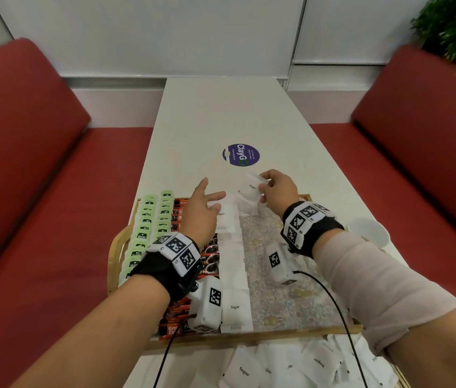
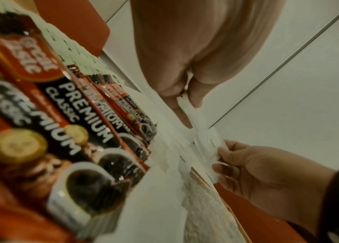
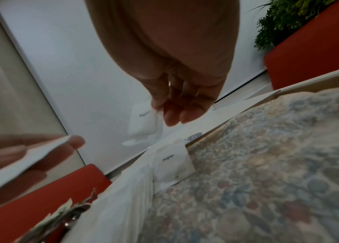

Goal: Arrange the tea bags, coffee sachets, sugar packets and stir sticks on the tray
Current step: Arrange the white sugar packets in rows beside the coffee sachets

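A wooden tray (image 1: 249, 336) with a floral lining holds two columns of green tea bags (image 1: 148, 222), a row of red and black coffee sachets (image 1: 210, 259) and a column of white sugar packets (image 1: 235, 289). Over the far end of that column my left hand (image 1: 210, 198) pinches one sugar packet (image 2: 189, 106) by its edge. To its right, above the tray's far rim, my right hand (image 1: 265, 186) grips a small stack of sugar packets (image 1: 250, 189) between thumb and fingers. One more packet (image 3: 170, 164) lies at the far end of the lining.
Several loose sugar packets (image 1: 277, 368) lie on the white table in front of the tray. A white paper cup (image 1: 369, 231) stands right of the tray. A purple round sticker (image 1: 240, 154) is further back. Red benches (image 1: 25, 191) flank the table.
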Demonstrator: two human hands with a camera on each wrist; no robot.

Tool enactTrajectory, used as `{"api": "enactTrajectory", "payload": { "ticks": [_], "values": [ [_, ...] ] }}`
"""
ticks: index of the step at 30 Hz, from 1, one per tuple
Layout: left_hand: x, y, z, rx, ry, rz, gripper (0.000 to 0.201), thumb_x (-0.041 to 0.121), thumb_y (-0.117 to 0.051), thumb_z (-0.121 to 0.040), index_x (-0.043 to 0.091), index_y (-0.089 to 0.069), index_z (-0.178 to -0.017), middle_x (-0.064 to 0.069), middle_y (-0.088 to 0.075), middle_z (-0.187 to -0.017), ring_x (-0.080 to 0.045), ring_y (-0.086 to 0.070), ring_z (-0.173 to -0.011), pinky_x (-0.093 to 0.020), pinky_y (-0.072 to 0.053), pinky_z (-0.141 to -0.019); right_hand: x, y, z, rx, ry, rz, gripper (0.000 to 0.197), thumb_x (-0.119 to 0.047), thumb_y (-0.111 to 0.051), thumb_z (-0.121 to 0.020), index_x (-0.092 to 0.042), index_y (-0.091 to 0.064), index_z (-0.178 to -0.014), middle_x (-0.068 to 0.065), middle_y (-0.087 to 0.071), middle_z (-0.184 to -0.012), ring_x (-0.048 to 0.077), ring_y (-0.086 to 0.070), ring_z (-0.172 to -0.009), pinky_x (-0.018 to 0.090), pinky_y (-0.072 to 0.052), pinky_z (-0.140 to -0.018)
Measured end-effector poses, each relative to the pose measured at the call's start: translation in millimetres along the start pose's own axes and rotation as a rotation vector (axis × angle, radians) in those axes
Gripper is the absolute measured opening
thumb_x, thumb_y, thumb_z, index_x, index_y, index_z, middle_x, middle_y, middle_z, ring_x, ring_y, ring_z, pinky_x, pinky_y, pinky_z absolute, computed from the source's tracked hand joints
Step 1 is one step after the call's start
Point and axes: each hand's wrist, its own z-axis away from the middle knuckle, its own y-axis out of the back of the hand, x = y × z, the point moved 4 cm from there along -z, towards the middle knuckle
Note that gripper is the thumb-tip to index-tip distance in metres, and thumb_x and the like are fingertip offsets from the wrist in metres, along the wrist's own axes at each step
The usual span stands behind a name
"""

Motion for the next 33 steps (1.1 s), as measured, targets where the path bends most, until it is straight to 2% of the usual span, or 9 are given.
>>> {"api": "enactTrajectory", "payload": {
  "ticks": [3, 7, 10, 17, 21, 24, 29, 31, 33],
  "values": [
    [2.0, 2.3, -0.6, 0.028, -0.005, 0.008, 0.065, -0.005, -0.05, -0.092, 0.017, -0.025, -0.148, 0.001, -0.063, -0.123, 0.003, -0.051, -0.05, -0.009, -0.035, -0.043, 11.5, 0.4, -5.8, -0.006, -0.043, 0.139, 0.016, -0.005, -0.058, -0.089, -0.014, -0.063, -0.101, 0.003, -0.058, -0.083, 0.029, -0.063, -0.09, 0.039, -0.052, -0.083],
    [3.6, 5.1, -1.7, 0.049, -0.002, 0.033, 0.061, -0.006, -0.052, -0.09, 0.017, -0.033, -0.143, -0.004, -0.063, -0.123, -0.006, -0.058, -0.071, -0.008, -0.04, -0.049, 18.6, -1.5, -9.2, -0.049, -0.069, 0.294, 0.017, -0.008, -0.063, -0.087, -0.01, -0.062, -0.104, 0.008, -0.065, -0.103, 0.026, -0.061, -0.099, 0.031, -0.048, -0.079],
    [4.5, 6.3, -2.1, 0.057, -0.001, 0.037, 0.059, -0.007, -0.053, -0.09, 0.017, -0.036, -0.141, -0.005, -0.063, -0.122, 0.0, -0.057, -0.073, -0.003, -0.042, -0.057, 19.1, -7.2, -11.3, -0.092, -0.068, 0.352, 0.019, -0.008, -0.065, -0.086, -0.008, -0.062, -0.105, 0.01, -0.066, -0.108, 0.027, -0.06, -0.101, 0.032, -0.048, -0.081],
    [4.8, 6.7, -2.1, 0.065, -0.011, 0.03, 0.054, -0.008, -0.053, -0.089, 0.015, -0.04, -0.136, -0.006, -0.062, -0.12, 0.003, -0.057, -0.077, 0.002, -0.04, -0.059, 19.9, -19.5, -16.3, -0.096, -0.054, 0.399, 0.019, -0.01, -0.064, -0.086, -0.009, -0.062, -0.105, 0.01, -0.066, -0.108, 0.027, -0.059, -0.103, 0.031, -0.045, -0.083],
    [2.9, 7.5, -2.3, 0.067, -0.005, 0.025, 0.052, -0.006, -0.054, -0.089, 0.016, -0.041, -0.135, -0.004, -0.063, -0.12, 0.004, -0.059, -0.081, -0.003, -0.044, -0.07, 20.6, -22.1, -19.1, -0.089, -0.044, 0.403, 0.017, -0.011, -0.065, -0.085, -0.009, -0.061, -0.102, 0.01, -0.066, -0.106, 0.028, -0.06, -0.101, 0.031, -0.046, -0.083],
    [3.4, 7.1, -1.6, 0.063, 0.002, 0.044, 0.051, -0.004, -0.055, -0.09, 0.016, -0.041, -0.134, -0.004, -0.063, -0.12, 0.003, -0.06, -0.082, -0.01, -0.047, -0.077, 24.0, -22.7, -20.1, -0.095, -0.074, 0.362, 0.013, -0.012, -0.067, -0.084, -0.013, -0.057, -0.093, 0.011, -0.066, -0.101, 0.03, -0.063, -0.096, 0.037, -0.052, -0.084],
    [5.4, 5.8, 0.0, 0.07, 0.012, 0.084, 0.05, -0.004, -0.055, -0.089, 0.015, -0.042, -0.133, -0.006, -0.063, -0.121, -0.015, -0.064, -0.091, -0.033, -0.047, -0.096, 16.7, -14.5, -12.5, -0.008, -0.007, 0.347, 0.022, -0.022, -0.063, -0.089, -0.01, -0.056, -0.105, 0.002, -0.055, -0.093, 0.021, -0.054, -0.089, 0.029, -0.041, -0.074],
    [6.7, 4.7, 0.8, 0.077, 0.005, 0.093, 0.049, -0.004, -0.055, -0.089, 0.015, -0.042, -0.132, -0.005, -0.063, -0.12, -0.013, -0.064, -0.088, -0.033, -0.048, -0.095, 7.3, -14.8, -3.6, -0.046, 0.062, 0.274, 0.015, -0.024, -0.059, -0.092, -0.011, -0.059, -0.1, 0.001, -0.058, -0.092, 0.02, -0.055, -0.085, 0.029, -0.042, -0.074],
    [7.9, 3.1, 1.8, 0.08, -0.009, 0.097, 0.048, -0.004, -0.056, -0.089, 0.015, -0.043, -0.132, -0.003, -0.064, -0.118, -0.01, -0.063, -0.087, -0.028, -0.05, -0.09, -1.8, -19.5, 9.4, -0.188, 0.125, 0.194, 0.014, -0.026, -0.056, -0.094, -0.014, -0.06, -0.09, 0.0, -0.063, -0.085, 0.016, -0.055, -0.074, 0.027, -0.043, -0.069]
  ]
}}
